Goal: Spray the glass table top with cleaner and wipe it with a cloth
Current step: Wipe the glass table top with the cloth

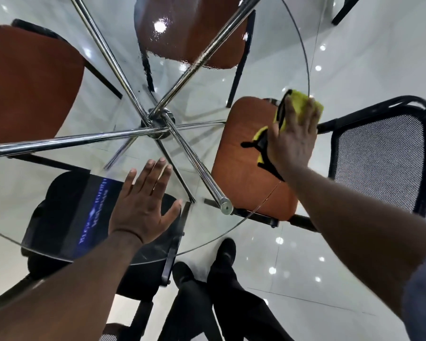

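Observation:
The round glass table top point(202, 244) fills most of the view, with chrome legs point(158, 121) crossing beneath it. My right hand point(294, 139) lies flat with straight fingers on a yellow cloth with black trim point(299, 102), pressing it onto the glass near the right rim. My left hand point(143, 205) rests palm down with spread fingers on the glass near the front edge. A wet, streaky patch point(172, 45) shows on the far part of the glass. No spray bottle is in view.
Orange-seated chairs stand under and around the table: one at the left point(32, 80), one at the back point(202, 28), one at the right with a black mesh back point(379, 158). A black chair point(64, 205) sits under the front edge. My feet point(207, 271) stand on glossy white tiles.

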A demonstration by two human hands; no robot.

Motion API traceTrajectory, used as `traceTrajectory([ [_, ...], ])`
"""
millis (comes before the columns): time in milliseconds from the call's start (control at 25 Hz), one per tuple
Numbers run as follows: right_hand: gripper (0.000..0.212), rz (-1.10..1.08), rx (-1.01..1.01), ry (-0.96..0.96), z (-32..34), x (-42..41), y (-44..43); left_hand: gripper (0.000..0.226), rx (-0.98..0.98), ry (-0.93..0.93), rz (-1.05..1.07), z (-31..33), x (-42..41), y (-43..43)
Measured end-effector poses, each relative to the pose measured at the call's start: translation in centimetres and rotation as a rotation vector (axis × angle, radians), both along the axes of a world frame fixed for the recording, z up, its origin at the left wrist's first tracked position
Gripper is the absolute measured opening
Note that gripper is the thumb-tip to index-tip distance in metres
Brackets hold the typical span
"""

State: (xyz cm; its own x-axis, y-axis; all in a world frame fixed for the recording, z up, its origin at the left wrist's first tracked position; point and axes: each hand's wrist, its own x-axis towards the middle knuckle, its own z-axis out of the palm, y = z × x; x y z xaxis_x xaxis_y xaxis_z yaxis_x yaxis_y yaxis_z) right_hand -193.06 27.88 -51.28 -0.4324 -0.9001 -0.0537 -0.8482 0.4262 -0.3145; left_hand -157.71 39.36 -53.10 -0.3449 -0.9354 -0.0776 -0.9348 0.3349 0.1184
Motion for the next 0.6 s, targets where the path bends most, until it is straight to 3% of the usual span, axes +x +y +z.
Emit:
traceTrajectory([
  [120, 0.067, -0.245, 0.014, -0.173, 0.0, 2.7, 4.2, 0.085, 0.002, 0.005, 0.007, 0.0, 0.0, 0.0],
  [200, 0.059, -0.247, 0.017, -0.210, 0.3, 4.9, 7.3, 0.084, 0.014, 0.021, 0.005, -0.1, 0.1, 0.0],
  [320, 0.072, -0.473, -0.024, -0.402, 1.1, 8.5, 10.6, 0.083, 0.005, 0.039, 0.006, -0.2, 0.3, -0.1],
  [440, 0.080, -0.374, 0.024, -0.400, 1.7, 9.8, 14.1, 0.082, 0.000, 0.086, 0.007, -0.4, 0.3, -0.2],
  [600, 0.081, -0.087, 0.269, -0.252, 5.6, 5.6, 19.4, 0.082, 0.062, 0.087, -0.013, 0.0, 0.5, 0.0],
])
